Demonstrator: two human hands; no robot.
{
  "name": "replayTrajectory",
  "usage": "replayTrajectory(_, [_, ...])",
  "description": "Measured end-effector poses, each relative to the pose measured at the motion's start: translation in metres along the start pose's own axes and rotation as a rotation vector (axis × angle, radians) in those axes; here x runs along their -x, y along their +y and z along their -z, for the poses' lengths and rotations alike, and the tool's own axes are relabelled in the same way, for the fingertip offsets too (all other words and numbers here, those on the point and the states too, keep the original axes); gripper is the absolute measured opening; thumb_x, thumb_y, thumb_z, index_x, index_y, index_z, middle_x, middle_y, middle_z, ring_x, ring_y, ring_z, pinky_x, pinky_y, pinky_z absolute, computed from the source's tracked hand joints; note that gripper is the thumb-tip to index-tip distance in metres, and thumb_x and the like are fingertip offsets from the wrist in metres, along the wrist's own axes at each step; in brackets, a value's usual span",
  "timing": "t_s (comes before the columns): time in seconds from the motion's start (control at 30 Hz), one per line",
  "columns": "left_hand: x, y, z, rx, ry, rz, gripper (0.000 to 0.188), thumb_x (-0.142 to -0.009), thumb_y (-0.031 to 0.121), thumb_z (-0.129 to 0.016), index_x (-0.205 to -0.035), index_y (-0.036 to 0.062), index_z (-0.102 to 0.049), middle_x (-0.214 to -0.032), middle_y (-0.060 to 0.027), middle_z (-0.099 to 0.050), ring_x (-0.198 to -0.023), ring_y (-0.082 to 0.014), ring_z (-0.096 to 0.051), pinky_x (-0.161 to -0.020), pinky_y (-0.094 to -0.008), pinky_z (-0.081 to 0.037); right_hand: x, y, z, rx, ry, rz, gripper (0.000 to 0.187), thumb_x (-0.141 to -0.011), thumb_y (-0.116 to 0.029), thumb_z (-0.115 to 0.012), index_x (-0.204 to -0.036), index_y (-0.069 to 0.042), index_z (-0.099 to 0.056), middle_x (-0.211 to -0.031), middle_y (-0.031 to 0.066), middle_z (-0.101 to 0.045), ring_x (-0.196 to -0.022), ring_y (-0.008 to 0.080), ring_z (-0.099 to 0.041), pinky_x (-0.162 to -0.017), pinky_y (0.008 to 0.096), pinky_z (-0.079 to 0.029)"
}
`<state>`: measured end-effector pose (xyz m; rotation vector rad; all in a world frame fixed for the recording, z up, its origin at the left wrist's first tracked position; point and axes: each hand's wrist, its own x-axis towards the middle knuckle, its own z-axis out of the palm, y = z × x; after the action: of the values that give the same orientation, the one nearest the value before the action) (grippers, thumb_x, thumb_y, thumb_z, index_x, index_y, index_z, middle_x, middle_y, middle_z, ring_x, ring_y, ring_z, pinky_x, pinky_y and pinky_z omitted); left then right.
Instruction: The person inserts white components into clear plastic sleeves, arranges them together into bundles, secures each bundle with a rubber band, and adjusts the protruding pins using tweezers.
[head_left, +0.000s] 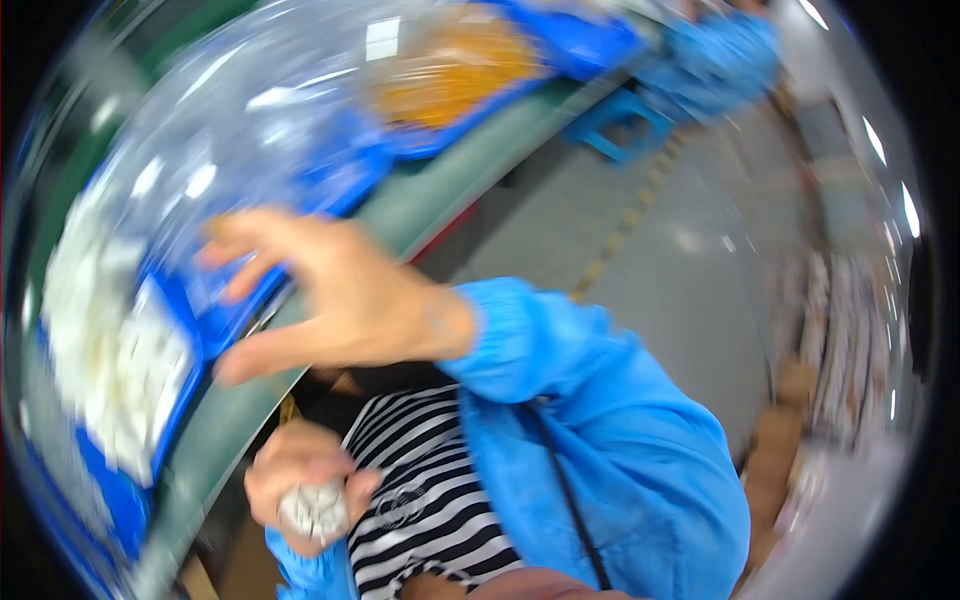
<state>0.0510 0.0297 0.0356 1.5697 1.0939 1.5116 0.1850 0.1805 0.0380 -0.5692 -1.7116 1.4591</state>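
In my left hand (300, 470), low in front of my striped shirt, the fingers are wrapped round a bundle of white pieces (314, 512), seen end-on as a round, segmented face. Their exact kind does not show. My right hand (350, 290) reaches across the table's near edge, fingers and thumb spread and nothing in them; motion blurs it. Nearest to it is a blue tray (205, 345). White strip-like pieces (125, 355) lie heaped at the left. Beyond the hand are clear plastic bags (270, 120), their contents blurred.
A bag of orange-yellow pieces (460, 75) lies in another blue tray (425, 150) farther along the green table (430, 205). A blue stool (625, 125) stands near a co-worker's blue sleeve (720, 60). Cardboard boxes (775, 430) line the right side.
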Motion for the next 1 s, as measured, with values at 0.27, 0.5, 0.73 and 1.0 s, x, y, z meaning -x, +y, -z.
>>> replayTrajectory(0.27, [0.010, -0.006, 0.023, -0.644, 0.286, 0.232, 0.083, -0.073, 0.005, -0.076, -0.148, 0.0005, -0.041, -0.093, -0.0172, -0.070, -0.069, -0.0264, -0.068, -0.063, -0.0361, -0.055, 0.013, -0.026, -0.046, 0.752, -0.476, 0.373, 0.078, -0.066, -0.059, -0.077, -0.115, -0.002, -0.058, -0.104, 0.0088, -0.066, -0.091, 0.0221, -0.066, -0.092, 0.0403, -0.045])
replayTrajectory(0.5, [0.018, 0.008, 0.054, 0.087, 0.319, 0.430, 0.058, -0.062, 0.002, -0.091, -0.110, 0.0001, -0.059, -0.078, -0.0054, -0.061, -0.065, -0.0082, -0.057, -0.058, -0.0214, -0.046, 0.010, -0.029, -0.029, 0.975, -0.593, 0.405, 0.046, -0.075, -0.050, -0.075, -0.097, -0.009, -0.067, -0.086, 0.0002, -0.067, -0.079, 0.0167, -0.064, -0.090, 0.0396, -0.042])
replayTrajectory(0.73, [0.019, -0.001, 0.028, 0.961, 0.186, 0.911, 0.027, -0.091, 0.026, -0.070, -0.100, 0.0032, -0.061, -0.076, -0.0027, -0.062, -0.053, -0.0071, -0.054, -0.046, -0.0220, -0.043, 0.023, -0.043, -0.045, 0.344, -0.828, 0.538, 0.024, -0.080, -0.019, -0.071, -0.104, -0.012, -0.074, -0.105, -0.0012, -0.072, -0.094, 0.0115, -0.062, -0.075, 0.0326, -0.039])
replayTrajectory(1.0, [0.022, -0.023, 0.027, 0.841, 0.464, 0.327, 0.059, -0.086, 0.022, -0.078, -0.134, 0.0020, -0.050, -0.086, -0.0079, -0.067, -0.073, -0.0155, -0.065, -0.067, -0.0272, -0.055, 0.024, 0.000, -0.047, -0.605, -0.127, -0.409, 0.095, -0.066, -0.050, -0.084, -0.143, -0.007, -0.049, -0.128, 0.0146, -0.065, -0.102, 0.0167, -0.058, -0.078, 0.0278, -0.040])
